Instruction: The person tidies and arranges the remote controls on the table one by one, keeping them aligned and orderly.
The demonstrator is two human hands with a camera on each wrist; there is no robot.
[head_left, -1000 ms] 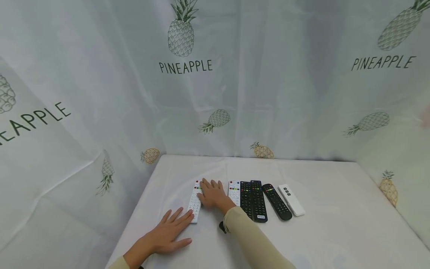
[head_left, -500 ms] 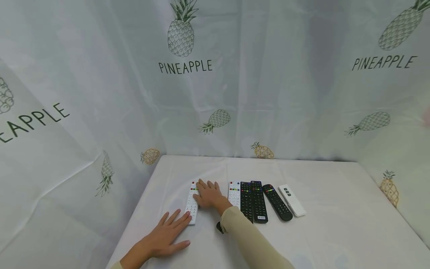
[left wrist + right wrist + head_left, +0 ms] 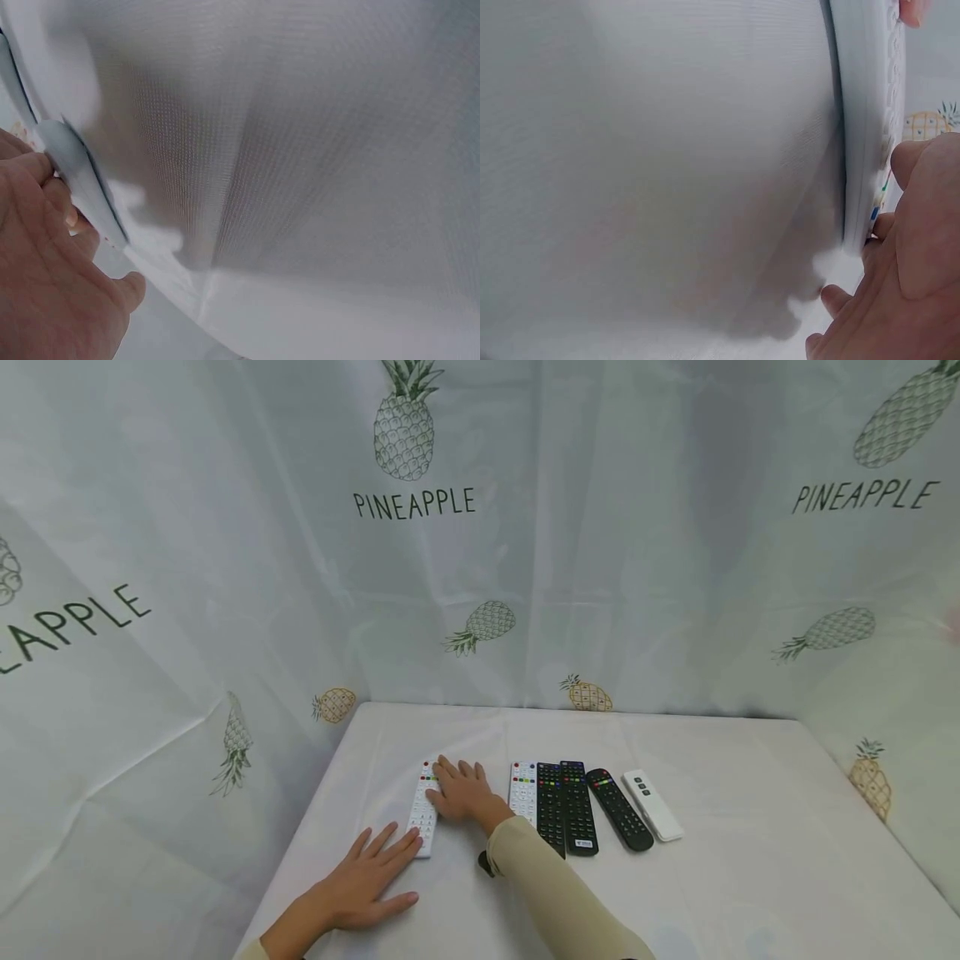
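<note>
A white remote control [image 3: 423, 818] lies on the white-covered table, its buttons facing up. My left hand [image 3: 367, 885] is spread flat, and its fingertips touch the near end of the remote. My right hand [image 3: 463, 793] lies along the remote's right side, fingers extended over its far end. The left wrist view has the remote's pale side [image 3: 82, 180] by the left hand's fingers [image 3: 56, 191]. From the right wrist, the remote's edge [image 3: 859, 120] shows beside the right hand [image 3: 915, 247]. Part of the button face is hidden under the fingers.
Right of my hands lie another white remote [image 3: 523, 793], two long black remotes [image 3: 551, 806] side by side, a tilted black remote [image 3: 619, 810] and a small white remote [image 3: 652, 806]. A pineapple-print curtain [image 3: 637, 568] hangs behind the table. A dark object [image 3: 486, 863] pokes out beneath the right sleeve.
The white remote under my hands has slid a little to the left. Both hands have shifted left with it, and the row of other remotes stays in place.
</note>
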